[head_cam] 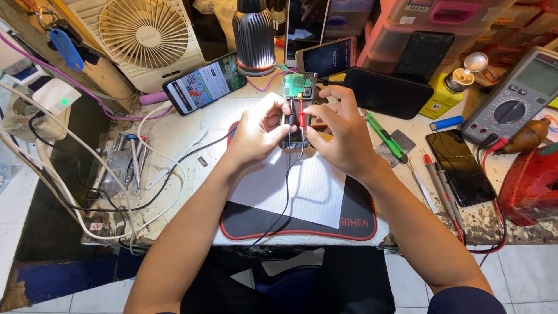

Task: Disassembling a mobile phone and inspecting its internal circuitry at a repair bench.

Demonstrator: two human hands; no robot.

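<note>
Both forearms reach from the near edge over the black mat (349, 224). At its far edge lies the opened phone (297, 93). The left hand (258, 128) pinches a black probe (290, 119), the right hand (343, 131) a red probe (301, 119); probing looks underway. Hands hide the contact points; no multimeter (517, 96) reading is legible.

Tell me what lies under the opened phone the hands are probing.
Under the opened phone lies a white sheet on a black red-edged mat. The left hand and right hand cover the phone's lower half, so the contact there is hidden.
</note>
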